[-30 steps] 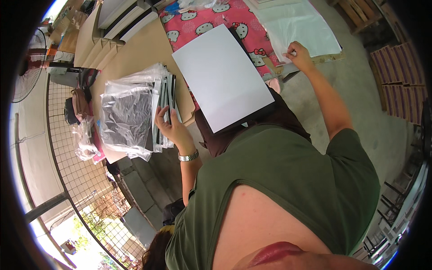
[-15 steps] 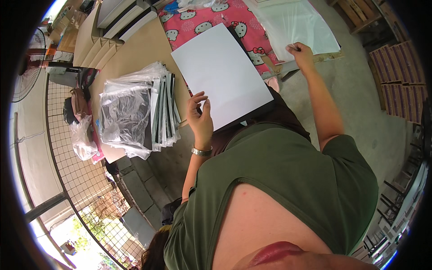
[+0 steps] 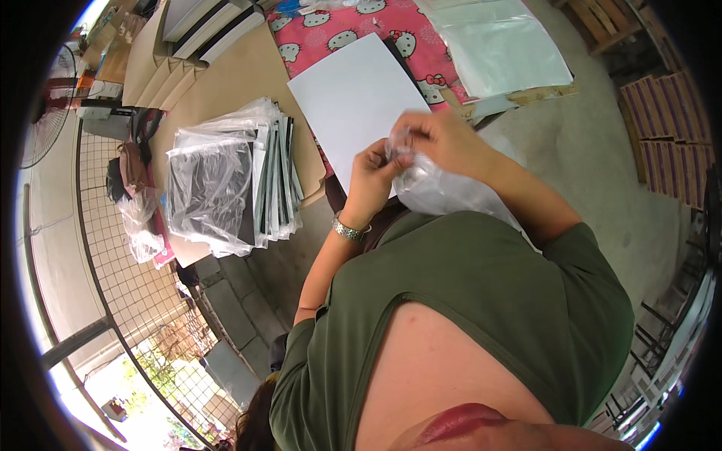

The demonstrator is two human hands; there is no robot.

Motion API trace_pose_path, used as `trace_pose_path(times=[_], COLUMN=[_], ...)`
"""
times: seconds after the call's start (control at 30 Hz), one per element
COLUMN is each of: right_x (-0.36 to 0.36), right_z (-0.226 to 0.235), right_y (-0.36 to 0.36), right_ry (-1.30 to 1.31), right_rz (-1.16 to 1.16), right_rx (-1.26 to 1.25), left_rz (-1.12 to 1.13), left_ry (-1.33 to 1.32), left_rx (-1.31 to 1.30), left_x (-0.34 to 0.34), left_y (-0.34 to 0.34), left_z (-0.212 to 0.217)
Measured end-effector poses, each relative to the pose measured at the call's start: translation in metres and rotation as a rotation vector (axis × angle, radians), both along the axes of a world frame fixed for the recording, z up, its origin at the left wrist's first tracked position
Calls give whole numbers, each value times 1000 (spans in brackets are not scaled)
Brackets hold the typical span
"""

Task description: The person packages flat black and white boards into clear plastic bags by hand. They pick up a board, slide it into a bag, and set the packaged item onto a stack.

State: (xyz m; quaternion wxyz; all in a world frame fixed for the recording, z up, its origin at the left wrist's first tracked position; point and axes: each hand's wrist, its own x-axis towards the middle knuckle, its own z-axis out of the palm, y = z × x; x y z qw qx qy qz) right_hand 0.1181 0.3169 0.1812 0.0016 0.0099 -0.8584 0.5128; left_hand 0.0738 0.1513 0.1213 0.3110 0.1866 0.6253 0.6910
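Note:
My right hand (image 3: 445, 141), a little blurred, is closed on a clear plastic sleeve (image 3: 451, 192) that hangs crumpled toward my chest. At the sleeve's gathered edge, the fingers of my left hand (image 3: 368, 179) pinch it, close to the right fingertips. Both hands are above the near part of a white sheet (image 3: 353, 98), which lies at a slant over something black; a black edge shows at its far right corner. Farther right, flat clear sleeves (image 3: 504, 52) lie in a pile at the table's corner.
Left of the white sheet stands a stack of plastic-wrapped dark flat items (image 3: 214, 177) on brown board (image 3: 241, 79). Thick books (image 3: 214, 30) lie at the far left. Pink patterned cloth (image 3: 335, 22) covers part of the table. Stacked boxes (image 3: 665, 139) stand at the right.
My right hand has come from the sleeve pile to the middle, bringing one clear sleeve. My left hand has shifted right and now pinches its edge.

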Motion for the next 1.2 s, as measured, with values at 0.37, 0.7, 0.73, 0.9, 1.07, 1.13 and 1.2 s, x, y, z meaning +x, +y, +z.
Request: trace_pose_path(times=[0.37,0.7,0.73,0.9,1.07,1.13,1.2], right_x=[-26,-51,-52,-37,-14,-19,-28], right_z=[-14,-15,-18,-23,-13,-28,-32], right_y=[-10,-8,-11,-24,-18,-4,13], right_ry=[-33,518,325,-446,-472,-197,43], right_rz=[-113,-251,-238,-8,998,1022,681], right_rx=[-398,28,-209,-898,-757,-471,-492], left_rz=[221,418,430,250,270,218,216], left_ry=[-193,19,85,-162,-526,-613,-466], left_rx=[96,103,58,37,429,533,334], left_x=[-16,-16,-15,-19,-16,-21,-9], left_y=[-25,-11,-10,-37,-67,-81,-82], left_z=[22,27,26,38,43,49,59])
